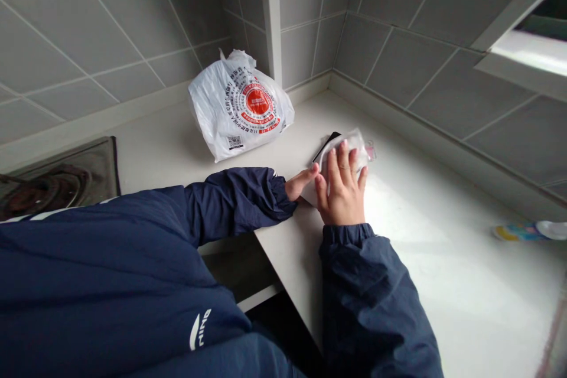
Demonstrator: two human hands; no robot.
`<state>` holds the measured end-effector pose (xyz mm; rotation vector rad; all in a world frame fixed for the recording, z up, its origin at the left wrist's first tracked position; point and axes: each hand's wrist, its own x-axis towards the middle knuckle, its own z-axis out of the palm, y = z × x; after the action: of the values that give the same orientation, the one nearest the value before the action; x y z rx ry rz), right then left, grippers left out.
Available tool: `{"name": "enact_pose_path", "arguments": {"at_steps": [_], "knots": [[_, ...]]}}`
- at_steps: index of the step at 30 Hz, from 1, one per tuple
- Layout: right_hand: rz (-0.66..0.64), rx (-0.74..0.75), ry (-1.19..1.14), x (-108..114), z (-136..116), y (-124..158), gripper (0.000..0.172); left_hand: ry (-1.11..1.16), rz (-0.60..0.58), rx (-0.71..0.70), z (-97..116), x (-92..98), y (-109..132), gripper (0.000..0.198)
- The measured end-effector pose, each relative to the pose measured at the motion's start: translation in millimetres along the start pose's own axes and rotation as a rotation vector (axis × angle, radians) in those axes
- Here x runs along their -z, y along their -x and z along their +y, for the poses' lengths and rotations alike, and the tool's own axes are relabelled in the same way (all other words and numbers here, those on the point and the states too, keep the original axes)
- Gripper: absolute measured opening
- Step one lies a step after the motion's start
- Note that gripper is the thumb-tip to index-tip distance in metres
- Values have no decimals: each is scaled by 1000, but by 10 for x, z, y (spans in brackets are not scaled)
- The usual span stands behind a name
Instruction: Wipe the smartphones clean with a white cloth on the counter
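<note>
My right hand [342,186] lies on a small clear plastic packet [354,147] on the white counter [434,260], fingers stretched over it and pressing it down. A dark flat object [325,143] shows at the packet's far left edge. My left hand [300,182] is mostly hidden inside the navy sleeve; only a thumb or finger sticks out and touches the packet's near left side. Both arms wear navy jacket sleeves.
A white plastic bag [239,103] with a red round print sits near the tiled wall corner. A gas hob [57,177] is at the left. A colourful tube-like item [527,230] lies at the counter's right edge. A window sill [527,50] is upper right.
</note>
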<state>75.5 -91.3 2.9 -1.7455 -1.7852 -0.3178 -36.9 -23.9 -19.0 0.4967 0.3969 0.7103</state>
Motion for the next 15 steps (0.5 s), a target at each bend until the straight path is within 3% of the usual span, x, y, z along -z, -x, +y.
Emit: {"name": "enact_pose_path", "arguments": {"at_steps": [5, 8, 12, 15], "knots": [[5, 70, -69, -185, -110, 140, 49, 93, -33, 195, 86, -106, -38, 77], [25, 130, -117, -208, -104, 173, 43, 138, -4, 210, 146, -120, -32, 85], [53, 157, -104, -176, -65, 166, 42, 152, -16, 248, 133, -125, -8, 84], [89, 121, -56, -158, -42, 153, 47, 119, 9, 233, 70, -103, -1, 68]]}}
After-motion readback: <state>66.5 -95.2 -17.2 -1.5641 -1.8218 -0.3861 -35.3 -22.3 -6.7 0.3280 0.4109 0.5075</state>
